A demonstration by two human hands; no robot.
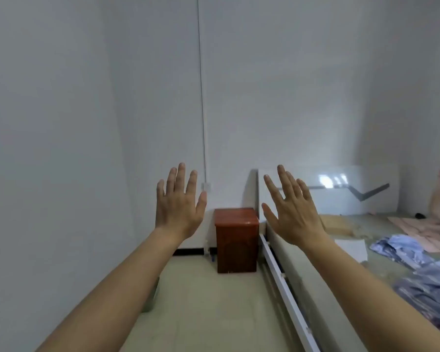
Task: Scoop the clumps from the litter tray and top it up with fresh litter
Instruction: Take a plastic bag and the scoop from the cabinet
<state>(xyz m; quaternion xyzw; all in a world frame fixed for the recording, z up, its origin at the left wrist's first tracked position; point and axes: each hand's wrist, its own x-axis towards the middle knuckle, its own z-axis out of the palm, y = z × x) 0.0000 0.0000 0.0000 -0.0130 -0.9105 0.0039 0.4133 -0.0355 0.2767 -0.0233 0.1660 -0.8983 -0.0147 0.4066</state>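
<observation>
Brown wood is the only strong colour ahead: a small cabinet [236, 240] stands on the floor [201, 301] against the far wall [112, 97], its right side touching the head end of a bed [285, 283] with a white headboard [328, 189]. Neither the tray, a scoop nor fresh litter shows anywhere, so which way the tray lies from the hands, how its long side runs and which hand is nearer cannot be told.

Both hands are raised in front of the camera, backs towards it. The left hand [179, 207] is over the strip of floor and the right hand [292, 212] is over the bed's edge. Fingers are straight and spread on both, and neither holds or touches anything. They hang at about the same height with the cabinet showing between them.

As for containers, the cabinet is the only one in sight. Its front is hidden from this angle, so its contents are unknown. Crumpled blue-grey clothes [417, 270] lie on the bed to the right. A grey shape [150, 295] peeks out beside the left forearm, low by the wall (too hidden to name).

The task looks unstarted. Finding the tray likely comes first, probably by looking lower or turning, since the floor close underfoot is out of frame.
</observation>
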